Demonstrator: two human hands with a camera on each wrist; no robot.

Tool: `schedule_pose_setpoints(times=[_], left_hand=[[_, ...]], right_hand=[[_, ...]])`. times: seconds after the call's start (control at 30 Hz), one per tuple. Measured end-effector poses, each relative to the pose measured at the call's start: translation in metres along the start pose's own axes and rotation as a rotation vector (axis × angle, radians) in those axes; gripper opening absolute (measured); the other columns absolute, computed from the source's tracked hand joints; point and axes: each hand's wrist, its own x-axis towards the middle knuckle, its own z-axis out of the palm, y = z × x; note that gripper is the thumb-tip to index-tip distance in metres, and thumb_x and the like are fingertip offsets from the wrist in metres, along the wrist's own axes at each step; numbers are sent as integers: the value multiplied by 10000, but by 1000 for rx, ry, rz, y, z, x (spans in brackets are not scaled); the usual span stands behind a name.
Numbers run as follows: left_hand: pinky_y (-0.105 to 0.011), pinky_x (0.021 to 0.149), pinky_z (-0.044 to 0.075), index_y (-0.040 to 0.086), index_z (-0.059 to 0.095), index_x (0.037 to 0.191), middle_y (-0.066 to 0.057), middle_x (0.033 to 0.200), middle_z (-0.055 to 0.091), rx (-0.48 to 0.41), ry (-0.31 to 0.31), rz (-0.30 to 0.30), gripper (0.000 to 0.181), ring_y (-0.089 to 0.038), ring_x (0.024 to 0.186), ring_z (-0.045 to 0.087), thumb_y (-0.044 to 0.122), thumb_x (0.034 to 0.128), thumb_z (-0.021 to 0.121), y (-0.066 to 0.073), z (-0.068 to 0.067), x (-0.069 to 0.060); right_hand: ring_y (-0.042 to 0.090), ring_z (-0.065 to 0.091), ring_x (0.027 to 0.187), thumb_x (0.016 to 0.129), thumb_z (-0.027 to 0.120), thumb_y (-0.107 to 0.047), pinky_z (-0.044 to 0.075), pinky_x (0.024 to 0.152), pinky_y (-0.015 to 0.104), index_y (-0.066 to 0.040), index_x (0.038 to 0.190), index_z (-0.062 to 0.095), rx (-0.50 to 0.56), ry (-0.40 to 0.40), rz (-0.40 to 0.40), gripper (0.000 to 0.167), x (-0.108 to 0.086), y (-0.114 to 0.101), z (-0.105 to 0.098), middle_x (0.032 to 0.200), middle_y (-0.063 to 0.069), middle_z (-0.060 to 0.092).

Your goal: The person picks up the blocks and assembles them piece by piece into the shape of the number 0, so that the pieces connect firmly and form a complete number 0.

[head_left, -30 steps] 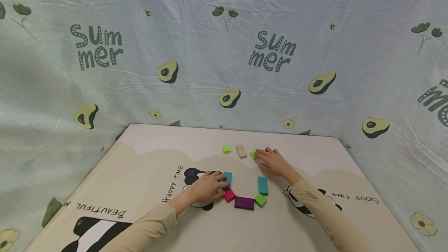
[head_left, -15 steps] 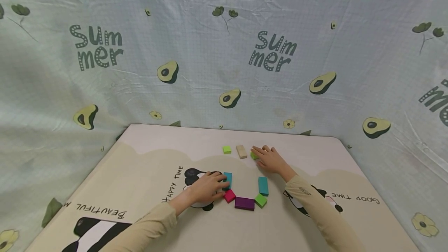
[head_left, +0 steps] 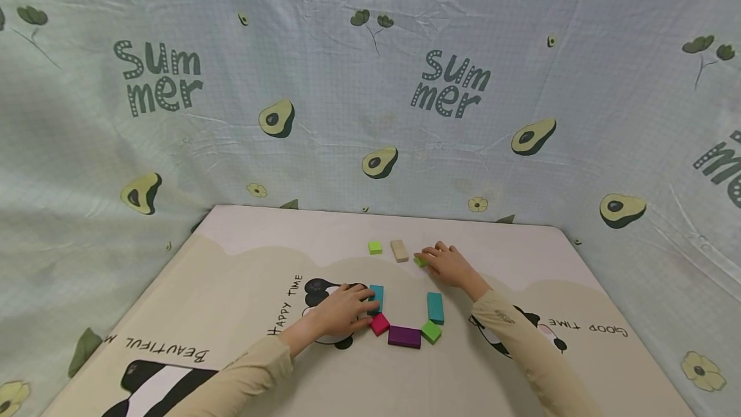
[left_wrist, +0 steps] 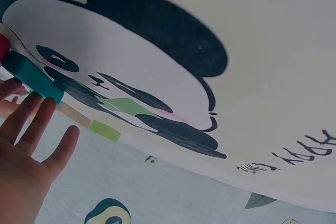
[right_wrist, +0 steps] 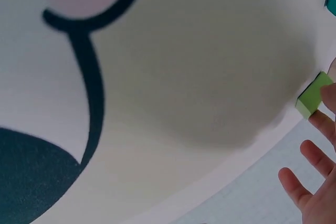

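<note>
My right hand [head_left: 451, 267] pinches a light green block [head_left: 420, 262] at the back; in the right wrist view, the thumb and a finger hold this block [right_wrist: 311, 97] while the other fingers spread. With relaxed fingers, my left hand [head_left: 341, 311] touches the left teal block [head_left: 377, 298], and the left wrist view has fingertips against that block [left_wrist: 34, 77]. A red block [head_left: 379, 324], a purple block [head_left: 404, 336], a green block [head_left: 431, 331] and a second teal block [head_left: 435, 308] continue from it in a U-shaped row.
Behind the row lie another light green block [head_left: 375, 248] and a beige block [head_left: 399, 251]. The table [head_left: 243, 288] has panda prints and lettering. A patterned cloth [head_left: 324, 82] hangs along its back and sides.
My right hand has shifted slightly left, and the light green block under its fingers has come a little nearer to me. My left hand and the row have stayed in place.
</note>
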Motion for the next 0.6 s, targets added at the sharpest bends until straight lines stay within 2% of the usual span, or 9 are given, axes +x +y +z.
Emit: schedule_pose_setpoints(times=[0.27, 0.6], left_hand=[[-386, 881, 442, 221, 559, 1150, -17, 1198, 552, 9, -6, -2, 307, -170, 1102, 502, 378, 899, 476, 1, -1, -1], [-375, 869, 444, 225, 554, 1152, -12, 1200, 546, 20, -7, -4, 310, -160, 1093, 502, 386, 901, 469, 1, -1, -1]], right_hand=[[203, 471, 925, 853, 577, -130, 407, 669, 347, -227, 1155, 573, -15, 8, -34, 317, -3, -2, -4, 1090, 21, 594], [158, 419, 809, 821, 618, -138, 345, 593, 263, -209, 1133, 596, -71, 64, -80, 321, -7, -3, -1, 927, -10, 552]])
